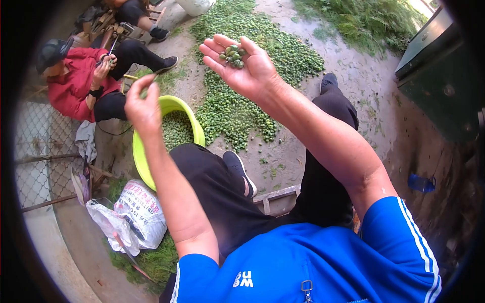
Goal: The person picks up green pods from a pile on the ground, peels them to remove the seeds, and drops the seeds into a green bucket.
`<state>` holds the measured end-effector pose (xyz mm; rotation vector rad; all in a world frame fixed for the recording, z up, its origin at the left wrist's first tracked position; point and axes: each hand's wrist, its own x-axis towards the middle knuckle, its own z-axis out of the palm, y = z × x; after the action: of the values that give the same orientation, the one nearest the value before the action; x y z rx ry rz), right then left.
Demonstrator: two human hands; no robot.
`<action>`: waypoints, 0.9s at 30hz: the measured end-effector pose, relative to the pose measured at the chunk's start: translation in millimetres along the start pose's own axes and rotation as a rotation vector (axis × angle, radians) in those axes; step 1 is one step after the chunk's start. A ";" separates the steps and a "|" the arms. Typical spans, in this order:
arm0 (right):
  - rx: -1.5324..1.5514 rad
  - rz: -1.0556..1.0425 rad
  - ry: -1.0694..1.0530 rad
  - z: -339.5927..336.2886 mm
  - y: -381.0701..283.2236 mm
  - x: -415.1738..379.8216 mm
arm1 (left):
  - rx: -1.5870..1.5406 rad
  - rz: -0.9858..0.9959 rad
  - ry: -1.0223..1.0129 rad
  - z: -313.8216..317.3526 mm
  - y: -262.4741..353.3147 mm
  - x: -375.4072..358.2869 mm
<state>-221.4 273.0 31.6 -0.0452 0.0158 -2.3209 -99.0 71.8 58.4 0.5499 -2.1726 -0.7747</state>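
Palm up, my right hand (247,65) is stretched out over the floor with several small round green fruits (233,55) lying in it. My left hand (144,103) is raised above the yellow-green bucket (138,156), its fingers pinched together. A bit of green shows between thumb and fingers; it looks like one more green fruit, but it is blurred. Inside the bucket is a mass of small green fruits (177,129). A wide pile of the same fruits (247,106) spreads across the floor beneath and beyond my right hand.
At left, a co-worker in red (76,83) sits handling something small. Another person's leg (136,15) shows behind. A white printed sack (141,214) stands by my left leg. Feathery green branches (364,22) lie at the back right, near a dark green metal box (439,76).
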 end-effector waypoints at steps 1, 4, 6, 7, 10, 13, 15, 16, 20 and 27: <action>0.003 0.002 -0.003 1.5 0.4 -0.7 | 0.382 0.121 -0.011 -25.2 -4.1 -0.9; 0.005 0.029 -0.031 6.3 3.1 -4.9 | 0.856 0.327 0.178 -53.6 -39.1 -10.3; -0.010 0.062 -0.082 6.8 4.4 -7.7 | 0.655 0.276 0.083 -54.3 -22.2 -11.2; -0.012 0.068 -0.081 5.9 6.4 -8.1 | 0.452 0.222 -0.008 -51.1 -2.0 -14.8; 0.013 0.079 -0.077 2.5 11.1 -5.8 | -0.215 0.165 -0.224 -9.2 42.7 -25.7; 0.074 0.097 -0.043 -3.0 11.7 -4.8 | -0.285 0.234 -0.303 22.2 88.3 -39.3; 0.066 0.112 -0.069 -6.1 11.2 -3.0 | -0.252 0.270 -0.310 40.2 90.8 -42.4; 0.066 0.109 -0.067 -6.7 9.7 -2.9 | -0.256 0.258 -0.325 46.7 91.8 -44.8; -0.045 0.133 -0.082 -6.6 5.0 -4.7 | -0.174 0.289 -0.283 64.0 92.6 -53.0; -0.138 0.085 0.145 -13.1 15.5 0.4 | -0.195 0.284 -0.337 69.7 88.2 -52.6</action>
<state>-210.8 262.1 18.1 0.0527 0.2464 -2.2305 -131.8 191.4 54.0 0.0067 -2.3737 -0.9600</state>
